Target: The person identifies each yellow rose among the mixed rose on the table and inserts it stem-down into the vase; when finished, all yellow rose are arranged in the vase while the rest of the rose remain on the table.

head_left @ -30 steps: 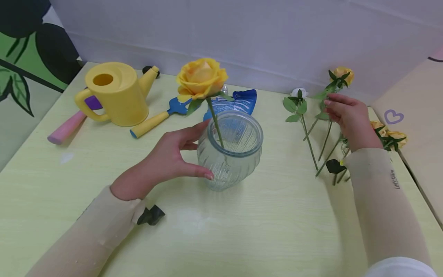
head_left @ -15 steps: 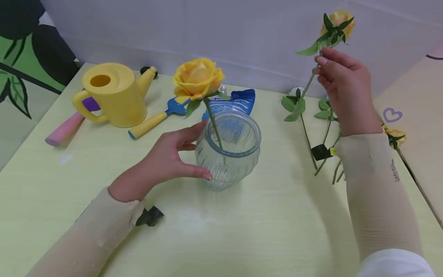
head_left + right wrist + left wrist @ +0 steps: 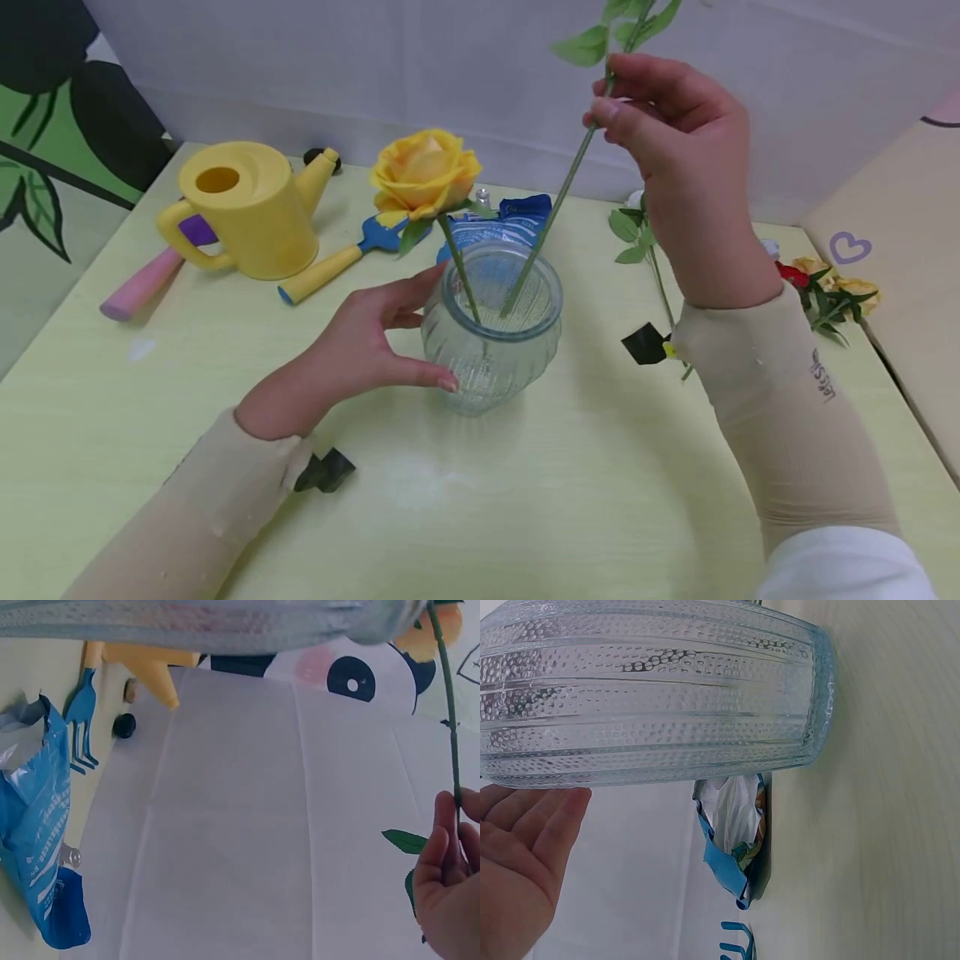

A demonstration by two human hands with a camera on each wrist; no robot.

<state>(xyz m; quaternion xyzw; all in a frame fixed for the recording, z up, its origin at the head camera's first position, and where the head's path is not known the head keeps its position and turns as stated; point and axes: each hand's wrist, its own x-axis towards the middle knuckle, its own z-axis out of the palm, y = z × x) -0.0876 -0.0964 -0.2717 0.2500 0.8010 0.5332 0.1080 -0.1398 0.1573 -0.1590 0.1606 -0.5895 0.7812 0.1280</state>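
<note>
Stem point(image 3: 551, 217) of an artificial flower: thin, green, long and straight, held slanting with its lower end just inside the mouth of the glass vase point(image 3: 491, 333); its head runs out of the head view past 12 o'clock. Judged light and fairly stiff, probably wire-cored, with soft leaves point(image 3: 581, 46) that would crush if gripped. Best hold: bare stem below the leaves, where the right hand point(image 3: 675, 158) has it now, fingers point(image 3: 626, 112) and thumb closed in a pinch around it.

Glass vase: clear, ribbed and dimpled, squat, wide mouth, standing upright near the middle of the tabletop point(image 3: 525, 500). Judged heavy for its size, smooth, breakable, liable to slide or tip if a stem levers on the rim. Left hand point(image 3: 360, 350) braces it at 9 o'clock, fingers nearly straight against the wall, thumb low on the front, nothing gripped.

Yellow rose point(image 3: 423, 171): already in the vase, leaning to 11 o'clock, leaving the 3 o'clock half of the mouth free.

Surroundings: watering can point(image 3: 240, 208), toy trowel point(image 3: 337, 258) and blue packet point(image 3: 517, 218) from 10 to 12 o'clock; loose flowers point(image 3: 832, 287) at 3 o'clock near the tabletop's right edge. Open room lies at 6 o'clock and overhead; white wall close behind.
</note>
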